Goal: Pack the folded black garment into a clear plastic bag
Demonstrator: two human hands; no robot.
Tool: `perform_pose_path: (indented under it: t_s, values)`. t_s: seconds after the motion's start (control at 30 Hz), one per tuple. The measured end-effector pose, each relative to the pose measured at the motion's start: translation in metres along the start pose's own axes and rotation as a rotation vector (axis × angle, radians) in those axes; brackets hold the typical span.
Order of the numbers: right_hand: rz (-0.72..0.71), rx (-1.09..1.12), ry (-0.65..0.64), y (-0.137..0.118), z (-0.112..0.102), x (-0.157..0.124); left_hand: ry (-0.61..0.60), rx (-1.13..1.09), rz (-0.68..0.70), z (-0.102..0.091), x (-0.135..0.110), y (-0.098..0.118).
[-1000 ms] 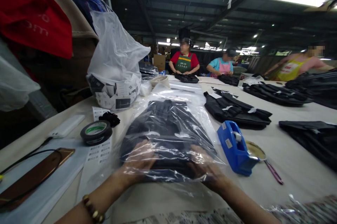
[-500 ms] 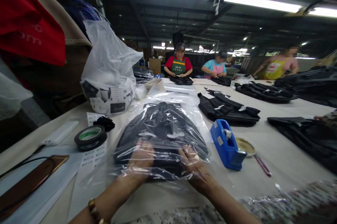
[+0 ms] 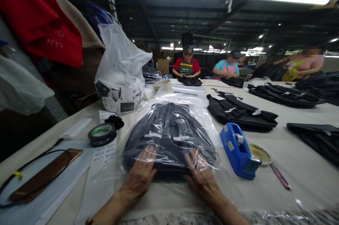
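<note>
A black fabric bag [image 3: 169, 126] lies flat in front of me inside a clear plastic bag [image 3: 197, 112]. Two whitish wrapped strips show through the shiny film. My left hand [image 3: 141, 172] rests with extended fingers on the near left part of the packed bag. On the near right part lies my right hand [image 3: 201, 174], fingers stretched out. Glare crosses its fingers, and I cannot tell whether film covers them. Neither hand grasps anything. Right of the bag stands a blue tape dispenser [image 3: 239, 151].
Black tape [image 3: 102, 134], a brown phone-like slab [image 3: 46, 175] and label sheets [image 3: 102, 158] lie left. A white plastic sack [image 3: 119, 66] stands behind them. Rightward are a tape ring [image 3: 259, 153], a pink-handled tool [image 3: 280, 175] and black bags [image 3: 241, 112]. Several people work beyond.
Both hands have drawn slightly back toward me, out from their deeper place under the film, and their fingers now lie flatter. The whole view has shifted, moving the table things rightward.
</note>
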State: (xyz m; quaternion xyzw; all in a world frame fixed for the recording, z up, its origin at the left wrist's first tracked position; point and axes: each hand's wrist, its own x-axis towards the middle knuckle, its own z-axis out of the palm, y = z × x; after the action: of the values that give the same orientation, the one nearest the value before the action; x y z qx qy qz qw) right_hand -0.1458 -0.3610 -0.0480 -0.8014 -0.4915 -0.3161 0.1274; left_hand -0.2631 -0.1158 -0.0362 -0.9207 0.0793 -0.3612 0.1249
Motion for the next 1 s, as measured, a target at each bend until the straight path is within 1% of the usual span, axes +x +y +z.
perform_pose_path:
  t_s: [0.13, 0.23, 0.3, 0.4, 0.47, 0.53, 0.6, 0.67, 0.73, 0.8, 0.87, 0.93, 1.0]
  values:
    - [-0.018, -0.062, 0.045, -0.002, -0.009, 0.003, -0.02, -0.007, 0.022, -0.015, 0.002, 0.001]
    - [-0.058, -0.092, 0.043, -0.001, -0.013, 0.004, 0.035, -0.021, 0.086, -0.026, 0.0, 0.0]
    - [-0.079, -0.108, 0.062, 0.0, -0.014, 0.005, 0.067, -0.046, 0.115, -0.03, -0.002, -0.001]
    - [-0.081, -0.118, 0.117, -0.001, -0.015, 0.004, 0.067, -0.075, 0.12, -0.03, -0.005, -0.003]
    - [-0.077, -0.125, 0.13, -0.004, -0.019, 0.001, 0.07, -0.08, 0.116, -0.03, -0.007, -0.004]
    - [-0.092, -0.117, 0.114, -0.009, -0.026, -0.005, 0.063, -0.077, 0.119, -0.03, -0.009, -0.005]
    - [-0.176, -0.064, 0.108, -0.019, -0.038, -0.012, 0.042, -0.065, 0.122, -0.03, -0.009, -0.005]
    - [-0.28, 0.009, 0.144, -0.033, -0.052, -0.014, 0.034, -0.058, 0.129, -0.031, -0.009, -0.005]
    - [-0.324, 0.048, 0.223, -0.046, -0.067, -0.009, 0.042, -0.055, 0.135, -0.03, -0.008, -0.004]
    - [-0.271, 0.035, 0.261, -0.052, -0.077, 0.003, 0.05, -0.053, 0.132, -0.03, -0.008, -0.004]
    - [-0.172, -0.006, 0.242, -0.047, -0.077, 0.016, 0.056, -0.05, 0.115, -0.029, -0.008, -0.003]
    - [-0.095, -0.057, 0.191, -0.034, -0.069, 0.024, 0.056, -0.062, 0.114, -0.027, -0.01, -0.003]
    - [-0.085, -0.094, 0.154, -0.023, -0.055, 0.024, 0.056, -0.094, 0.114, -0.024, -0.013, -0.004]
